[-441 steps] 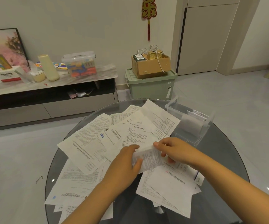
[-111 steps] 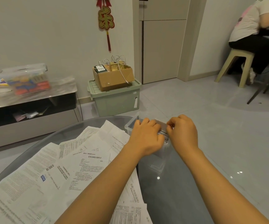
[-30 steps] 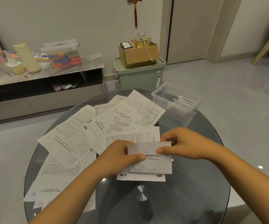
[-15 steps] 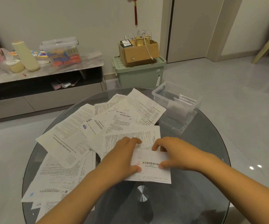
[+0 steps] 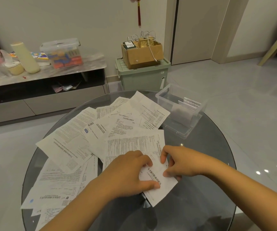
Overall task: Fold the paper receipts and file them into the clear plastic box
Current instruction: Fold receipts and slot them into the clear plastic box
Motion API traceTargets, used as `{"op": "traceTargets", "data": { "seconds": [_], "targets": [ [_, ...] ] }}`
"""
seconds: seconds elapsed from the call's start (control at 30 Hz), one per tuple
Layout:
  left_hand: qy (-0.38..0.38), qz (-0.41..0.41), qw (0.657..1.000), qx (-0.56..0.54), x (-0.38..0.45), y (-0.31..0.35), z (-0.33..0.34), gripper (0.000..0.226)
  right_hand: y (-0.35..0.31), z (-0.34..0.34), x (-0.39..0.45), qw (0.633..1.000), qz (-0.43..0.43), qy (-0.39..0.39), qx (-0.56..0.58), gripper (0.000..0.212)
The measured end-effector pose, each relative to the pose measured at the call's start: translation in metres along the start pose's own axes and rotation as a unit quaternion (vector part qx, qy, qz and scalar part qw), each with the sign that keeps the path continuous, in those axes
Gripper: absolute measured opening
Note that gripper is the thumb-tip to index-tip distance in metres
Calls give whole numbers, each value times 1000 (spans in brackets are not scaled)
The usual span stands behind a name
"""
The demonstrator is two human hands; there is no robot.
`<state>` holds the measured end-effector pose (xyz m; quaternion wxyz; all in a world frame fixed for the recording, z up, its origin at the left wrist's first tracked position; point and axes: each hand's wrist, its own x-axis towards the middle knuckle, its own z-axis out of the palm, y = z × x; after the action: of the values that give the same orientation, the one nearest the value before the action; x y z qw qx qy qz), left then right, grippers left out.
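A folded white receipt (image 5: 161, 185) lies tilted on the round glass table (image 5: 209, 164), near its middle. My left hand (image 5: 131, 174) holds its left side, thumb on the paper's face. My right hand (image 5: 179, 161) pinches its upper right corner between finger and thumb. Several unfolded printed receipts (image 5: 91, 147) are spread over the table's left and far side. The clear plastic box (image 5: 166, 95) stands at the far right of the table, with a few folded papers (image 5: 191, 103) upright inside it.
Beyond the table stands a green storage bin (image 5: 142, 75) with a cardboard box (image 5: 141, 54) on top. A low TV bench (image 5: 42, 84) with a lidded container and a cream bottle runs along the left wall. A stool leg shows far right.
The folded receipt has turned from lying square to tilted, its lower end swinging right. Both hands stayed on it; my right hand shifted to its upper corner.
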<state>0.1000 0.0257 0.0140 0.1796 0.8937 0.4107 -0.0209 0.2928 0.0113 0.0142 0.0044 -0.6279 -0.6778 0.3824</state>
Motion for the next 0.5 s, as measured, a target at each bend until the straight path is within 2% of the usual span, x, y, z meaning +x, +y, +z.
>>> {"op": "traceTargets", "data": {
  "seconds": [0.1,0.23,0.37,0.5],
  "targets": [
    [-22,3,1000,15,-4,4,-1,72,-3,-3,0,996,1,-5,92,20],
    [-24,23,999,40,-7,8,2,75,-6,-8,-1,979,-9,-9,205,15],
    [-10,30,999,38,-8,7,4,60,-6,-8,0,966,-11,-31,256,20],
    [-36,16,998,-53,-6,1,-5,30,-7,-8,2,973,16,-3,230,31]
  ]
}}
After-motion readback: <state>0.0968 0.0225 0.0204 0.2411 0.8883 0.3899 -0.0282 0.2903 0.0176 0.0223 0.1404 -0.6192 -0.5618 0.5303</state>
